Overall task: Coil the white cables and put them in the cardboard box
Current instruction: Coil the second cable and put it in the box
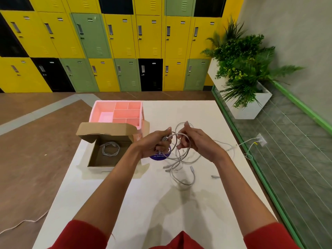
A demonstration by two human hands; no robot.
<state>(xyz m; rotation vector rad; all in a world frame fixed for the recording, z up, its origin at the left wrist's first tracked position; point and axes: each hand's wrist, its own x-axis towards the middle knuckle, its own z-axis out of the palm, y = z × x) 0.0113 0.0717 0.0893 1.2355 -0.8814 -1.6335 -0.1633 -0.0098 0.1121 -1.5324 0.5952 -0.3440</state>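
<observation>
My left hand (158, 142) was curled round a small bunch of loops of white cable (177, 134), thumb on top, above the table (161, 209). My right hand (194, 141), just to its right, pinched the same cable between thumb and fingers, and one loop arched across between the two hands.

Below them the slack dropped into a loose tangle (179, 164) on the table. Its run went mostly from my hands back toward me, ending in a loop on the near side. Thinner strands trailed off to the right edge. A few plugs (166, 167) pointed left out of the tangle. I could not tell how many separate cables were in it.

I judged the cable light, limp and a little springy, so the loops would open unless pinned. The left hand's bunch seemed the place to hold, with the right sliding along the slack rather than tugging against the tangle.

Under my left hand lay a purple disc (159, 156). Further left stood the open box (92, 155), flap up on its far side. One finished coil (110, 148) lay flat on the box floor. Beyond the box sat a pink tray (95, 108) with compartments.
</observation>
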